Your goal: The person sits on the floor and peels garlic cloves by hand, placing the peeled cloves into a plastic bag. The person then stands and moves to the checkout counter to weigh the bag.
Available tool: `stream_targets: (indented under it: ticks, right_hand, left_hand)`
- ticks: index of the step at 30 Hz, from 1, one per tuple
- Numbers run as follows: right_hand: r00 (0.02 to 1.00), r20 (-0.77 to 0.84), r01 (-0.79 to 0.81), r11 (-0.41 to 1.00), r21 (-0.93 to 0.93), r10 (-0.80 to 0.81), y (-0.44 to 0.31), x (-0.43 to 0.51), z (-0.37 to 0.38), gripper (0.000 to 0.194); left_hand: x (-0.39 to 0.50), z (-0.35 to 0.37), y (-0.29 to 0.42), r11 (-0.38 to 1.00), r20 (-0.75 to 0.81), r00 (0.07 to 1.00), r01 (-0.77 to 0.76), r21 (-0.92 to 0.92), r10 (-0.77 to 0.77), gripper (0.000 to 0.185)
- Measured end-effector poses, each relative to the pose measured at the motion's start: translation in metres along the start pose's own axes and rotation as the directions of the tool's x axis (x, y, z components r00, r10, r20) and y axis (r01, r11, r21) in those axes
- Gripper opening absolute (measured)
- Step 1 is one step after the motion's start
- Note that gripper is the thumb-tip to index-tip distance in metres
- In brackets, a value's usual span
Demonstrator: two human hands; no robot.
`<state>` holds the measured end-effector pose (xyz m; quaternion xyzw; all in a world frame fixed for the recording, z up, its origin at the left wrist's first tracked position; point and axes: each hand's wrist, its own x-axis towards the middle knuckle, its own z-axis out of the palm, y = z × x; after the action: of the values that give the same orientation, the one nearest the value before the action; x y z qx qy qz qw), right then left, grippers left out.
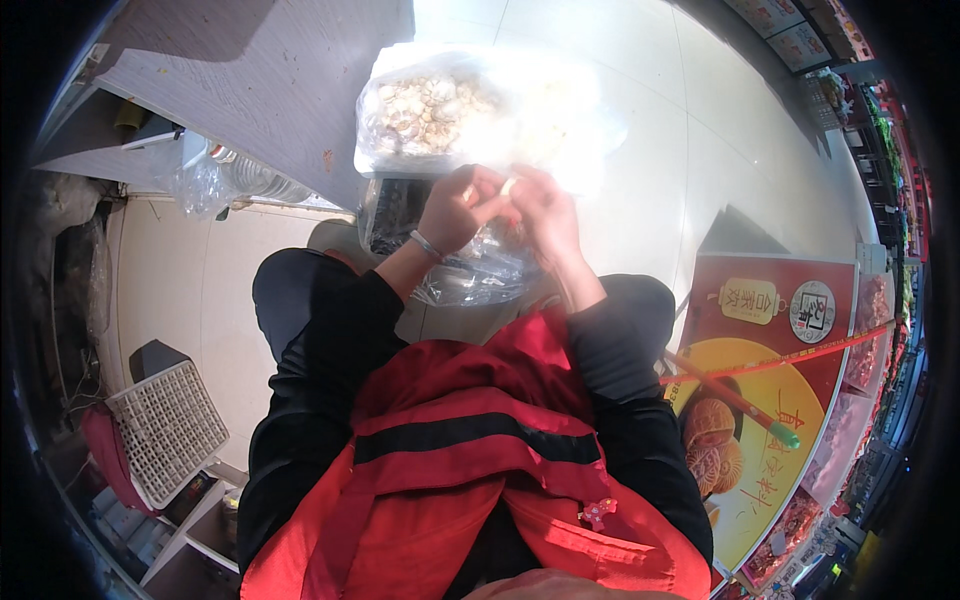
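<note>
My left hand (452, 211), with a bracelet at the wrist, and my right hand (546, 208) meet above a plastic-lined dark crate (386, 217). Between their fingertips is a small pale clove (508, 186), seemingly garlic. A second pale piece (469, 195) shows within the fingers of my left hand. Just beyond the hands lies a white foam box (365, 163) with clear plastic over it. Its left part holds many brownish-white cloves (431, 112). Glare washes out the pale contents on its right. My hands and crumpled clear plastic (480, 274) hide much of the crate's inside.
A grey wood-grain panel (285, 82) stands at left, near a large clear plastic bottle (255, 174). At lower left leans a white plastic grid basket (169, 435). On my right are a red-and-yellow printed display box (772, 300) and a red stick with a green end (742, 405).
</note>
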<state>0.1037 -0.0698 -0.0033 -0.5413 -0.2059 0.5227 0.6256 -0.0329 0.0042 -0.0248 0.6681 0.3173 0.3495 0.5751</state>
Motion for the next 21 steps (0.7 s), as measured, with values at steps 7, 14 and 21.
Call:
stream_targets:
  ticks: [7, 14, 21]
  right_hand:
    - [0.996, 0.059, -0.066, 0.993, -0.098, 0.072, -0.007, -0.004, 0.006, 0.024]
    - [0.998, 0.043, 0.062, 0.936, -0.346, -0.05, -0.004, -0.004, 0.003, 0.021]
    - [0.978, 0.035, 0.193, 0.819, -0.54, -0.208, 0.002, -0.004, 0.001, 0.009]
  left_hand:
    - [0.0, 0.001, -0.001, 0.971, -0.013, 0.984, -0.171, 0.166, 0.175, 0.023]
    - [0.003, -0.005, 0.002, 0.998, 0.002, 1.0, 0.013, 0.062, -0.013, 0.017]
    - [0.003, -0.011, 0.008, 0.949, 0.028, 0.999, -0.051, 0.312, 0.045, 0.012]
